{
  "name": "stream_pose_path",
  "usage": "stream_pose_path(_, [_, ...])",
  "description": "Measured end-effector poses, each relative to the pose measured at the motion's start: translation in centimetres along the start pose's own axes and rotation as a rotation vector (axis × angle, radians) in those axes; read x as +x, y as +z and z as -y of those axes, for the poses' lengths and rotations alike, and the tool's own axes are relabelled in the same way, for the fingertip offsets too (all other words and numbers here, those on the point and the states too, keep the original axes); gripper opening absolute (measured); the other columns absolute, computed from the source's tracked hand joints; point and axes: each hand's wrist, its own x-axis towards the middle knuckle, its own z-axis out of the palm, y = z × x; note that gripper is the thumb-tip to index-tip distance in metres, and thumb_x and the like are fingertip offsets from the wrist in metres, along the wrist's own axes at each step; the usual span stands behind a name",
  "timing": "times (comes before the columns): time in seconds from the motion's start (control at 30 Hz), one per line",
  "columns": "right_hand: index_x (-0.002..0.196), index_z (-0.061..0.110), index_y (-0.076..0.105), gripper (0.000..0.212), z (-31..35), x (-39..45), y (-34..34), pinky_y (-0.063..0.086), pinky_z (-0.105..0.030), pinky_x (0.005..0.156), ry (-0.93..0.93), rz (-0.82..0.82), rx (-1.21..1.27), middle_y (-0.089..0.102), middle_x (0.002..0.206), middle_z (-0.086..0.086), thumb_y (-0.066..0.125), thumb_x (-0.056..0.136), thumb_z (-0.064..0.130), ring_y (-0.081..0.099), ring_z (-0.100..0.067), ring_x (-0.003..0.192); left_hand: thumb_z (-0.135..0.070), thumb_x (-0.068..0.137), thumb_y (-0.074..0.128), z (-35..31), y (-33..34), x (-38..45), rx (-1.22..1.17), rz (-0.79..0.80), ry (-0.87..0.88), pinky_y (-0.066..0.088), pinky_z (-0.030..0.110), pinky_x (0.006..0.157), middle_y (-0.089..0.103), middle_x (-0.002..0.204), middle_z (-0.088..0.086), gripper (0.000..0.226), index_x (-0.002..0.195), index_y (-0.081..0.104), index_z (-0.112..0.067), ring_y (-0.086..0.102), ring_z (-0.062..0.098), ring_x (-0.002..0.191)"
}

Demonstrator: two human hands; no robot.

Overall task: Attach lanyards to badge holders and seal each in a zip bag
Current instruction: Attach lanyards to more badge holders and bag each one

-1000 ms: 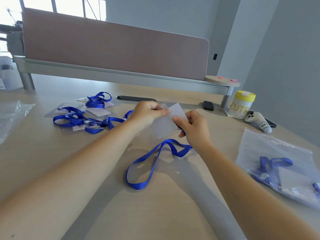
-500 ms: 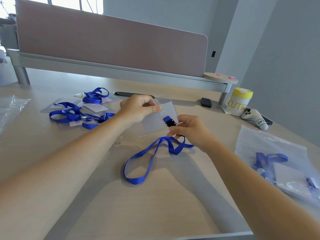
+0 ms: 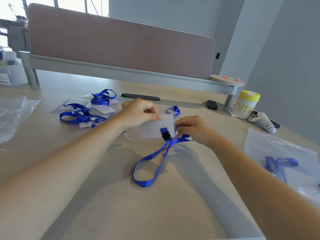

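Two hands point(image 3: 140, 113) point(image 3: 194, 129), one yellow-lidded cup point(image 3: 245, 105), two zip bags point(image 3: 280, 153) point(image 3: 12, 115), one held badge holder point(image 3: 152, 129).

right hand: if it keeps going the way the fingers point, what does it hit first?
The right hand points left toward the badge holder, at the edge where the black lanyard clip sits. It would meet that edge first, then the left hand. Depth is unclear; it may be touching.

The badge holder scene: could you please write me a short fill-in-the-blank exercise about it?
1. The left hand pinches the clear badge holder by its ____ corner.
2. The lanyard ribbon is ____ in colour.
3. The cup has a ____ lid.
4. The lanyard's clip is ____.

Missing words: top; blue; yellow; black
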Motion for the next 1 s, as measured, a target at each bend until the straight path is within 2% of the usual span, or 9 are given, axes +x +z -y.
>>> stream_pose_path(0.07, [0.078, 0.017, 0.064, 0.024, 0.2, 0.3, -0.5, 0.039, -0.022, 0.065, 0.016, 0.014, -0.051, 0.057, 0.059, -0.002, 0.05, 0.085, -0.002, 0.051, -0.004, 0.052, -0.03, 0.082, 0.063, -0.1, -0.1, -0.2, 0.103, 0.009, 0.022, 0.023, 0.032, 0.091, 0.059, 0.075, -0.013, 0.025, 0.059, 0.052, -0.032, 0.047, 0.011, 0.092])
stream_pose_path(0.13, [0.068, 0.022, 0.059, 0.03, 0.4, 0.6, -0.7, 0.042, -0.026, 0.071, 0.007, 0.034, -0.089, 0.06, 0.068, -0.009, 0.052, 0.083, -0.003, 0.054, 0.0, 0.049, -0.032, 0.082, 0.063, -0.2, 0.0, -0.2, 0.178, 0.034, 0.052, 0.016, 0.027, 0.082, 0.059, 0.078, -0.008, 0.023, 0.061, 0.052, -0.032, 0.042, 0.011, 0.094])
stream_pose_path(0.23, [0.064, 0.026, 0.055, 0.035, 0.9, 0.8, -0.9, 0.043, -0.029, 0.077, -0.004, 0.051, -0.131, 0.06, 0.075, -0.01, 0.052, 0.083, -0.004, 0.054, -0.011, 0.063, -0.033, 0.082, 0.062, -0.4, 0.2, 0.0, 0.25, 0.068, 0.083, 0.011, 0.026, 0.07, 0.057, 0.085, -0.004, 0.011, 0.075, 0.058, -0.026, 0.036, 0.009, 0.098])
stream_pose_path(0.37, [0.069, 0.02, 0.057, 0.024, 1.3, 0.9, -1.3, 0.043, -0.023, 0.071, -0.002, 0.033, -0.135, 0.058, 0.064, 0.001, 0.056, 0.084, 0.001, 0.053, -0.015, 0.066, -0.033, 0.083, 0.061, -0.4, 0.4, 0.0, 0.315, 0.075, 0.104, 0.01, 0.024, 0.073, 0.044, 0.071, -0.017, 0.014, 0.086, 0.065, -0.02, 0.018, 0.006, 0.075])
stream_pose_path(0.57, [0.062, 0.02, 0.057, 0.022, 1.5, 1.4, -1.7, 0.042, -0.028, 0.065, 0.007, -0.08, -0.05, 0.058, 0.062, -0.001, 0.065, 0.08, 0.011, 0.05, -0.014, 0.059, -0.037, 0.082, 0.061, -0.7, 0.8, 0.1, 0.431, 0.085, 0.177, 0.007, 0.022, 0.07, 0.041, 0.072, -0.014, 0.022, 0.089, 0.067, -0.017, 0.01, 0.001, 0.075])
stream_pose_path(0.67, [0.072, 0.012, 0.058, 0.014, 1.6, 1.5, -1.8, 0.051, -0.02, 0.067, 0.02, -0.078, 0.16, 0.061, 0.066, -0.004, 0.059, 0.084, 0.004, 0.059, -0.006, 0.049, -0.04, 0.082, 0.06, -0.7, 0.9, 0.2, 0.515, 0.092, 0.207, 0.008, 0.021, 0.074, 0.046, 0.076, -0.013, 0.023, 0.09, 0.066, -0.019, 0.028, 0.008, 0.091])
stream_pose_path(0.77, [0.084, 0.007, 0.059, 0.01, 1.9, 1.3, -1.6, 0.046, -0.012, 0.049, -0.019, -0.095, 0.237, 0.06, 0.066, -0.004, 0.052, 0.087, -0.001, 0.051, -0.002, 0.036, -0.042, 0.083, 0.058, -0.6, 1.0, 0.3, 0.587, 0.102, 0.225, 0.019, 0.025, 0.089, 0.051, 0.071, -0.014, 0.024, 0.086, 0.066, -0.02, 0.05, 0.014, 0.094])
stream_pose_path(0.87, [0.082, 0.009, 0.06, 0.015, 2.5, 1.1, -1.4, 0.04, -0.017, 0.051, -0.047, -0.12, 0.204, 0.063, 0.069, -0.004, 0.049, 0.088, 0.001, 0.043, -0.002, 0.034, -0.042, 0.086, 0.054, -0.7, 1.3, 0.3, 0.636, 0.048, 0.184, 0.034, 0.028, 0.075, 0.066, 0.091, -0.002, 0.026, 0.09, 0.066, -0.019, 0.055, 0.021, 0.094])
stream_pose_path(1.0, [0.073, 0.015, 0.063, 0.025, 3.0, 0.7, -0.9, 0.038, -0.02, 0.053, -0.074, -0.125, 0.247, 0.063, 0.081, -0.015, 0.048, 0.089, 0.003, 0.039, -0.004, 0.035, -0.04, 0.089, 0.051, -1.1, 1.6, 0.7, 0.7, -0.035, 0.118, 0.03, 0.028, 0.065, 0.066, 0.099, 0.005, 0.026, 0.093, 0.064, -0.018, 0.054, 0.026, 0.094])
